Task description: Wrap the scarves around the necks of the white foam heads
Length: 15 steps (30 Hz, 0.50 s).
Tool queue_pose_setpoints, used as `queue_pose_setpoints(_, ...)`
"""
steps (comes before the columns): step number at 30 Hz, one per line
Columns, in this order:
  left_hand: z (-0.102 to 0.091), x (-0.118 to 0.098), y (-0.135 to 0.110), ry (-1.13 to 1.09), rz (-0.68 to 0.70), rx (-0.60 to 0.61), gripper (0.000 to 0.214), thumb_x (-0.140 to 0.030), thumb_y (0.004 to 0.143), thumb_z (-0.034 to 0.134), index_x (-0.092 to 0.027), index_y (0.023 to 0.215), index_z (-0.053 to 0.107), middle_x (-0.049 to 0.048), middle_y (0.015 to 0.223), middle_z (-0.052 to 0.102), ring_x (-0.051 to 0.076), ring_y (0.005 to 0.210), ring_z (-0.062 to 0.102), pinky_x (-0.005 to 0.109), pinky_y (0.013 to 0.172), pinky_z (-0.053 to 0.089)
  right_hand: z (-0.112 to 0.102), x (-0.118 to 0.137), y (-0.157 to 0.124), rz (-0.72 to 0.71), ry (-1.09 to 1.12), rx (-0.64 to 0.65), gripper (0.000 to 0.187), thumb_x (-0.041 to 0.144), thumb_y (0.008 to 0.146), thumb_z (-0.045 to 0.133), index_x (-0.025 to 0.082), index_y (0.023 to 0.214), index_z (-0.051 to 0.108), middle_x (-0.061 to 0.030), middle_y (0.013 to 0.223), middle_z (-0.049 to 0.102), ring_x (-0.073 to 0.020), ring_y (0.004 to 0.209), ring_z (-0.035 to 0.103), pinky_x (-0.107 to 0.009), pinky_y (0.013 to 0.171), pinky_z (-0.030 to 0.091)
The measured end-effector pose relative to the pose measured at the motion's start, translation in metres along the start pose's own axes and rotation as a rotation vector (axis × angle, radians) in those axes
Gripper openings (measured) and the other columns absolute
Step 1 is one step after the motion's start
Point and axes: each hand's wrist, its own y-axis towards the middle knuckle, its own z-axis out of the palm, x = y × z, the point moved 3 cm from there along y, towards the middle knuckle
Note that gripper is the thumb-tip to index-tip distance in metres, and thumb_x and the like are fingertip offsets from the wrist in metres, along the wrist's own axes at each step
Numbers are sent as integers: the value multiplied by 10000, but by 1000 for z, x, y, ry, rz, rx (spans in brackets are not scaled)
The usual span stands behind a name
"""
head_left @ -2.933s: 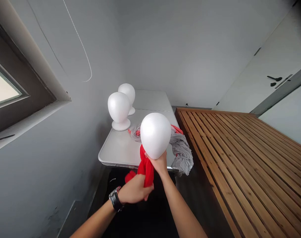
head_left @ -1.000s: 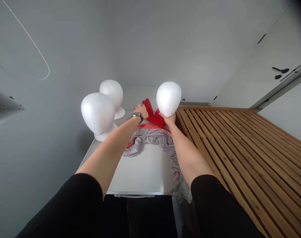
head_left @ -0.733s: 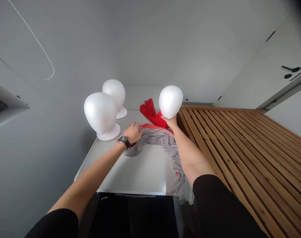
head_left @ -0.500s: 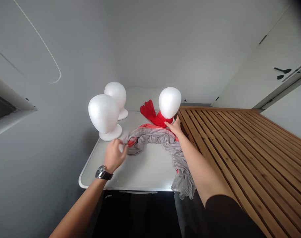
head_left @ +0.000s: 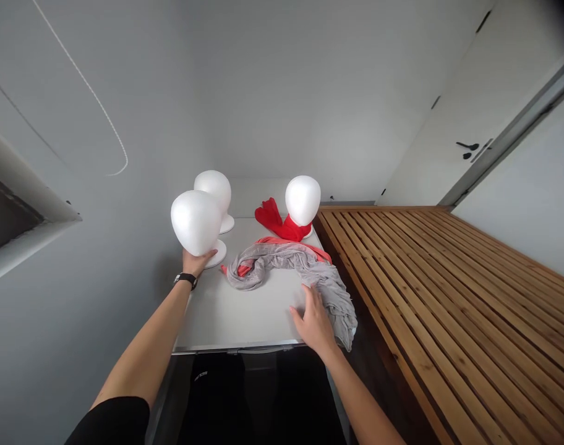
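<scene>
The foam head with the red scarf now stands alone at the back of the desk. The left hand has moved over and wraps the neck of the nearest foam head, left of middle. The right hand has let go and lies open and flat, touching the grey scarf.

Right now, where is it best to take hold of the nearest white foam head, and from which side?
Probably at the narrow neck of the nearest foam head, just above its flat base, coming from the near side. The left hand already cups it there; the round dome above gives fingers little purchase.
</scene>
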Motion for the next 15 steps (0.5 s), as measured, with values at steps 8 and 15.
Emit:
queue_pose_setpoints(8,-28,-8,-95,-198,-24,-137,758,-548,791,839,-140,1403,653,153,1455,667,361,1419,586,529,1232,478,-9,10,-5,-101,14,-118,489,392,1047,522,224,1505,491,-148,1511,597,-353,1571,415,-693,1301,302)
queue_pose_setpoints(15,33,-49,-240,-120,24,389,824,-606,942,663,-267,1648,408,145,1563,587,374,1432,576,609,1160,537,-13,67,-31,-218,85,18,1027,514,866,809,259,1697,263,-156,1654,459,-441,1615,300,-751,1307,226)
